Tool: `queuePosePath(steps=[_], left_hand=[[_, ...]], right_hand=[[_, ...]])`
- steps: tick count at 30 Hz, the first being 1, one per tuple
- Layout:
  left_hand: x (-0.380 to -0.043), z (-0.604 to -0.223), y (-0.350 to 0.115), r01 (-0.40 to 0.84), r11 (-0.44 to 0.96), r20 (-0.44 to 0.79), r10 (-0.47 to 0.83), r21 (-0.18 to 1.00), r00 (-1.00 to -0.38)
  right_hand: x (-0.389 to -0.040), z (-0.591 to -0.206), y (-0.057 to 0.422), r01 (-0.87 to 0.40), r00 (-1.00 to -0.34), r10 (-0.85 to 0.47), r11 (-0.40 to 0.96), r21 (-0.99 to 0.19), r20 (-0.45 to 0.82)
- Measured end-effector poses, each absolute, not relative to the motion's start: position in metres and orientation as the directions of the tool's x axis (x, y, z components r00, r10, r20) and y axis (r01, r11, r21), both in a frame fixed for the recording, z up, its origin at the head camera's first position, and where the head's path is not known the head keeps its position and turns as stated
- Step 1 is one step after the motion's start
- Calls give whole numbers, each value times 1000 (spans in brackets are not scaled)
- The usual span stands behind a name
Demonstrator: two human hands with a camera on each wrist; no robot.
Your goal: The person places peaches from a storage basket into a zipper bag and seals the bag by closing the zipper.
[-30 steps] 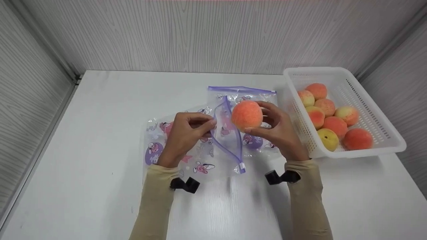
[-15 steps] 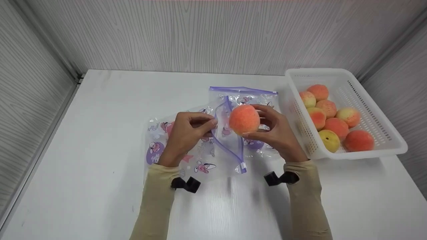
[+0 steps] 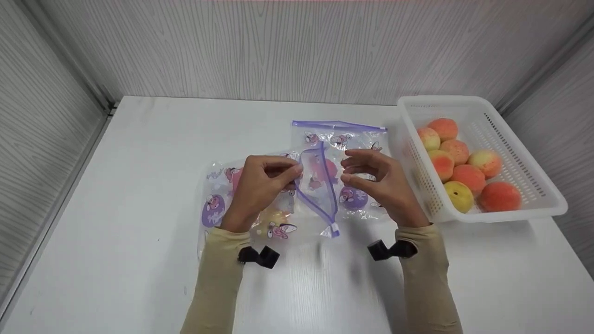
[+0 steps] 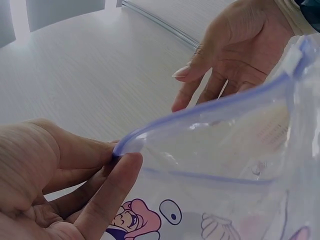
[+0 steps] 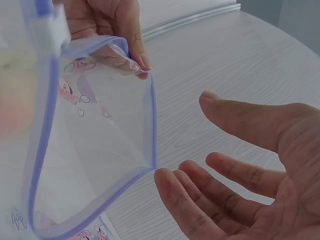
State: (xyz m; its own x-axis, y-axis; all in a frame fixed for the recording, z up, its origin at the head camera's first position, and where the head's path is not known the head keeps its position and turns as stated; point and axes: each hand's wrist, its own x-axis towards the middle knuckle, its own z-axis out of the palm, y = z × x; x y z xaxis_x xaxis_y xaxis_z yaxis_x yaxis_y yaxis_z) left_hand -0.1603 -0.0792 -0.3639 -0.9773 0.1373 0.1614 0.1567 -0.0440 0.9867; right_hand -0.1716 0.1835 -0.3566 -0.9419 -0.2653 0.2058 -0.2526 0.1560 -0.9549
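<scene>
Above the white table (image 3: 139, 162), the left hand (image 3: 262, 185) pinches the rim of a gaping purple-edged bag (image 3: 285, 208). Beside its mouth, the right hand (image 3: 383, 185) has thumb and fingers spread. One peach (image 5: 16, 105) sits inside, blurred by the film; more fruit (image 3: 468, 180) fills part of a white basket (image 3: 510, 215).

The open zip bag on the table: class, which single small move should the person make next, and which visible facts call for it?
Probably move the right hand to the white basket for a peach: that hand holds nothing, several peaches lie in the basket, and the left hand pinches the edge of the zip bag, whose mouth gapes open.
</scene>
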Motion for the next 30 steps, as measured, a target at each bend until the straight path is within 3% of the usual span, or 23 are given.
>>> queuePosePath(steps=[11,20,27,30], left_hand=[[-160,-363,-78,155,-28,157,154,988,-975],[-158,-361,-81,137,22,132,154,990,-979],[-158,-360,-80,134,18,130,157,991,-979],[-158,-360,-79,135,18,130,159,991,-979]], right_hand=[[-156,-333,208,-330,-942,-121,168,-929,313],[-150,-293,272,-409,-905,41,201,-890,424],[-151,-289,320,-183,-909,195,606,-774,368],[-153,-293,334,-107,-917,206,700,-706,343]])
